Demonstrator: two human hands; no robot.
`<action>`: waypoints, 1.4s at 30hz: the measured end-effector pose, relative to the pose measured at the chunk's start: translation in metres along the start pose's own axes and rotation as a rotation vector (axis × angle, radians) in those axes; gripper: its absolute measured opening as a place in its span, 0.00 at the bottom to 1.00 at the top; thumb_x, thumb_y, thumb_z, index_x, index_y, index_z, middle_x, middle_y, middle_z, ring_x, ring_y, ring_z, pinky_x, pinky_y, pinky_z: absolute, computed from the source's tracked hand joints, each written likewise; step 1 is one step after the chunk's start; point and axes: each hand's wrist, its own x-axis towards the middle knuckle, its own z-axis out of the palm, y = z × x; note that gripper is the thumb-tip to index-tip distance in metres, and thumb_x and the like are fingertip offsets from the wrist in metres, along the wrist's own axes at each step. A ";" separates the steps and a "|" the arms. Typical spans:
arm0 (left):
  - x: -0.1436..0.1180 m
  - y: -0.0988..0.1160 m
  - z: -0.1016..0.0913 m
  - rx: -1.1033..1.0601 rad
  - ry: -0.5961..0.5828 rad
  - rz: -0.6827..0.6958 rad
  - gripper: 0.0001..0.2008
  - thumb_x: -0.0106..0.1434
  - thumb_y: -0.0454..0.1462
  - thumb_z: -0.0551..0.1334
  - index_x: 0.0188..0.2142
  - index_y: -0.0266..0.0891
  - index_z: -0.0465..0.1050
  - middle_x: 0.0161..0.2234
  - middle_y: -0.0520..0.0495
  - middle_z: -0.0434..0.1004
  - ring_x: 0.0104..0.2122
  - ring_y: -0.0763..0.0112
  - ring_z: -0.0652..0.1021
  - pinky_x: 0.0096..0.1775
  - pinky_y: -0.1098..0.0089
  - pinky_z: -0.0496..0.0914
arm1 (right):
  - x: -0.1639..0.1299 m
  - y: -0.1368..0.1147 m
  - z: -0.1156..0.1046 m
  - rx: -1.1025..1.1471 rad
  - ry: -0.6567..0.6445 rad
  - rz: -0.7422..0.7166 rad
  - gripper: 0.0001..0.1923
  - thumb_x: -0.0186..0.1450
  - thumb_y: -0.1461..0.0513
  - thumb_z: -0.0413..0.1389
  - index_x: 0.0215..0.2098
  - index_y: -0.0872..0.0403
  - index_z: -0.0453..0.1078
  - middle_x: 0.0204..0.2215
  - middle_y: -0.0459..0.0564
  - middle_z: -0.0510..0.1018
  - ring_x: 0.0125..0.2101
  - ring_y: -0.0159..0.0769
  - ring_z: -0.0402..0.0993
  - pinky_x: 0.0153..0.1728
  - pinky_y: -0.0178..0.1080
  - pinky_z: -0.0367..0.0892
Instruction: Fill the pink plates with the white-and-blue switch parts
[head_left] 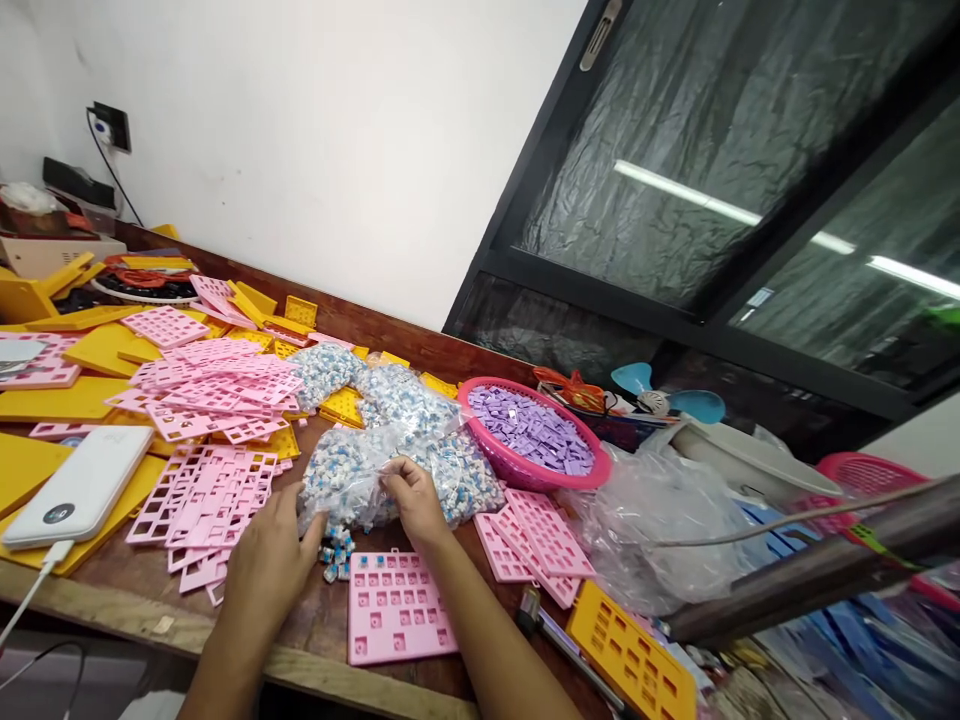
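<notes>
A clear plastic bag (341,470) full of small blue-and-white keyboard switches lies in front of me. My right hand (414,500) pinches its crumpled film between thumb and fingertips. At the bag's lower left corner, my left hand (274,550) curves round the edge, thumb in front and fingers partly hidden. Several loose switches (336,550) are heaped on the table just below the bag. Nearer me is a pink keyboard plate (397,615) with square openings; a few switches sit in its top row, and my right forearm covers its right edge.
Stacked pink plates (217,390) and yellow panels (97,400) fill the left, beside a white power bank (79,490). To the right are a pink basket (600,470) of purple pieces, loose plastic film (637,530), a yellow plate (634,650) and a dark slanting pole (810,560).
</notes>
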 end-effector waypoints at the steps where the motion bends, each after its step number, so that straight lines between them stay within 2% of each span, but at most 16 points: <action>1: 0.000 0.000 0.002 -0.016 -0.047 -0.011 0.18 0.71 0.43 0.52 0.54 0.38 0.69 0.48 0.37 0.79 0.46 0.52 0.80 0.48 0.57 0.73 | -0.001 0.000 -0.002 0.006 -0.001 0.016 0.15 0.65 0.52 0.57 0.44 0.53 0.71 0.29 0.45 0.76 0.25 0.33 0.71 0.29 0.35 0.68; 4: 0.001 -0.003 0.006 -0.154 -0.083 0.012 0.17 0.70 0.40 0.50 0.53 0.39 0.70 0.49 0.39 0.81 0.45 0.55 0.82 0.48 0.59 0.74 | -0.006 -0.002 -0.004 -0.055 -0.002 0.042 0.31 0.59 0.51 0.66 0.57 0.52 0.67 0.44 0.52 0.79 0.34 0.38 0.75 0.36 0.39 0.71; 6: 0.002 -0.005 0.006 -0.287 -0.059 0.047 0.17 0.69 0.41 0.51 0.52 0.40 0.71 0.49 0.40 0.81 0.47 0.56 0.82 0.49 0.60 0.74 | -0.009 -0.005 -0.004 -0.118 -0.033 0.018 0.34 0.56 0.52 0.70 0.57 0.51 0.69 0.51 0.53 0.78 0.43 0.42 0.75 0.45 0.42 0.70; 10: 0.003 -0.003 0.004 -0.469 0.000 0.130 0.18 0.68 0.41 0.54 0.55 0.41 0.70 0.54 0.42 0.78 0.54 0.58 0.78 0.57 0.59 0.72 | -0.008 -0.004 -0.002 0.013 -0.111 -0.033 0.09 0.61 0.56 0.65 0.36 0.53 0.77 0.31 0.46 0.78 0.34 0.38 0.73 0.39 0.39 0.68; 12: 0.003 -0.002 0.003 -0.490 0.027 0.177 0.21 0.68 0.39 0.53 0.59 0.42 0.68 0.59 0.42 0.75 0.60 0.59 0.74 0.62 0.57 0.68 | -0.005 -0.002 0.000 0.123 -0.091 -0.034 0.09 0.63 0.55 0.62 0.32 0.53 0.75 0.27 0.45 0.76 0.30 0.36 0.71 0.36 0.37 0.68; 16: 0.004 -0.003 0.005 -0.347 0.114 0.242 0.24 0.69 0.37 0.51 0.64 0.41 0.64 0.62 0.40 0.70 0.63 0.55 0.70 0.65 0.51 0.63 | -0.003 0.000 0.003 0.260 -0.081 -0.046 0.15 0.66 0.51 0.59 0.47 0.50 0.73 0.39 0.49 0.80 0.38 0.38 0.76 0.43 0.40 0.72; 20: 0.003 -0.005 0.007 -0.101 0.097 0.112 0.25 0.69 0.39 0.52 0.63 0.38 0.66 0.53 0.36 0.72 0.52 0.49 0.76 0.55 0.47 0.72 | -0.008 -0.003 0.004 0.316 -0.332 -0.061 0.31 0.64 0.56 0.63 0.63 0.45 0.62 0.52 0.49 0.78 0.51 0.40 0.76 0.57 0.44 0.69; 22: 0.002 -0.005 0.007 -0.098 0.053 0.050 0.25 0.70 0.39 0.50 0.64 0.40 0.66 0.51 0.37 0.72 0.48 0.51 0.78 0.51 0.50 0.75 | -0.009 -0.004 0.001 0.199 -0.331 -0.090 0.34 0.63 0.61 0.63 0.65 0.45 0.60 0.55 0.51 0.76 0.53 0.40 0.75 0.57 0.45 0.69; 24: 0.001 -0.004 0.005 -0.173 0.037 0.051 0.24 0.70 0.39 0.49 0.64 0.42 0.65 0.53 0.39 0.72 0.49 0.53 0.78 0.52 0.52 0.74 | -0.009 -0.007 -0.005 0.010 -0.156 -0.121 0.31 0.61 0.63 0.63 0.61 0.48 0.64 0.52 0.52 0.76 0.47 0.39 0.76 0.51 0.43 0.72; 26: 0.002 -0.004 0.002 -0.267 0.048 0.079 0.24 0.70 0.40 0.51 0.64 0.43 0.63 0.55 0.40 0.72 0.53 0.54 0.77 0.55 0.53 0.73 | -0.008 -0.011 -0.012 -0.188 0.015 -0.140 0.21 0.60 0.63 0.63 0.52 0.51 0.70 0.41 0.49 0.78 0.36 0.36 0.75 0.40 0.39 0.72; 27: 0.002 -0.004 0.000 -0.297 0.055 0.086 0.25 0.70 0.40 0.52 0.65 0.43 0.62 0.56 0.39 0.72 0.54 0.55 0.76 0.56 0.53 0.72 | -0.008 -0.014 -0.016 -0.274 0.025 -0.150 0.14 0.61 0.62 0.63 0.45 0.52 0.72 0.34 0.46 0.77 0.31 0.34 0.73 0.35 0.37 0.70; 30: 0.005 -0.008 -0.004 -0.295 0.060 0.087 0.27 0.68 0.41 0.53 0.66 0.41 0.59 0.59 0.38 0.71 0.57 0.54 0.75 0.59 0.54 0.70 | -0.012 -0.023 -0.024 -0.499 -0.203 -0.211 0.03 0.62 0.60 0.64 0.31 0.51 0.76 0.25 0.44 0.77 0.26 0.34 0.71 0.30 0.35 0.63; 32: 0.006 -0.013 -0.005 -0.257 0.037 0.077 0.28 0.68 0.41 0.53 0.66 0.40 0.58 0.61 0.37 0.71 0.58 0.55 0.75 0.59 0.54 0.70 | -0.016 -0.027 -0.024 -0.645 -0.322 -0.264 0.04 0.60 0.63 0.64 0.33 0.49 0.80 0.29 0.45 0.81 0.30 0.37 0.74 0.32 0.36 0.62; 35: 0.007 -0.020 -0.003 -0.139 -0.049 0.080 0.27 0.70 0.39 0.51 0.66 0.36 0.58 0.58 0.35 0.74 0.57 0.53 0.76 0.58 0.54 0.70 | -0.020 -0.026 -0.018 -0.791 -0.350 -0.280 0.12 0.58 0.66 0.64 0.39 0.46 0.83 0.34 0.48 0.83 0.34 0.41 0.76 0.35 0.37 0.62; 39: 0.004 -0.022 0.000 0.092 -0.140 0.134 0.25 0.70 0.36 0.49 0.64 0.33 0.62 0.56 0.33 0.78 0.56 0.49 0.76 0.59 0.49 0.65 | -0.020 -0.022 -0.013 -0.807 -0.366 -0.250 0.05 0.60 0.64 0.65 0.33 0.48 0.83 0.32 0.49 0.83 0.32 0.41 0.76 0.33 0.37 0.61; 42: 0.000 -0.022 -0.002 0.117 -0.199 0.192 0.27 0.68 0.35 0.53 0.67 0.36 0.59 0.57 0.35 0.77 0.56 0.51 0.76 0.58 0.52 0.65 | -0.018 -0.018 -0.016 -0.758 -0.384 -0.255 0.00 0.60 0.62 0.67 0.31 0.50 0.82 0.30 0.48 0.82 0.30 0.39 0.76 0.31 0.36 0.60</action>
